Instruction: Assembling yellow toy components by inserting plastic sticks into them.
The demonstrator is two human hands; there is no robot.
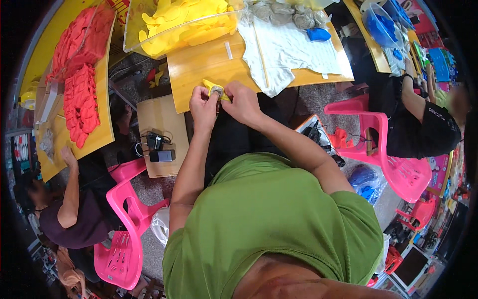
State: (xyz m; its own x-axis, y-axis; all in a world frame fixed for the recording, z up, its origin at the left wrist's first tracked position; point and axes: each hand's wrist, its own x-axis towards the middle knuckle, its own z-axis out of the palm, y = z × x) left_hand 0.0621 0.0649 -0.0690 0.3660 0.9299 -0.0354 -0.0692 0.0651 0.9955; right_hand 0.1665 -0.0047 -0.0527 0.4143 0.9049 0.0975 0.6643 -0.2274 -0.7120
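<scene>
At the near edge of the wooden table, my left hand (203,107) and my right hand (243,103) grip a small limp yellow piece (208,83) that looks like a balloon. A grey lump (218,90) shows in its stretched opening, beside my left thumb. My right fingers are closed on the yellow piece's right side. Beyond my hands, a clear plastic bin (181,26) holds many similar yellow pieces. Several grey wrapped lumps (282,16) lie at the far end of a white cloth (279,50), beside a blue lump (318,34).
A thin wooden stick (261,55) lies across the cloth. On the left, red filled bundles (79,104) cover another table, where a person sits. Another person sits on the right near a pink chair (383,134). Cardboard (167,117) with black adapters (158,142) is at my left.
</scene>
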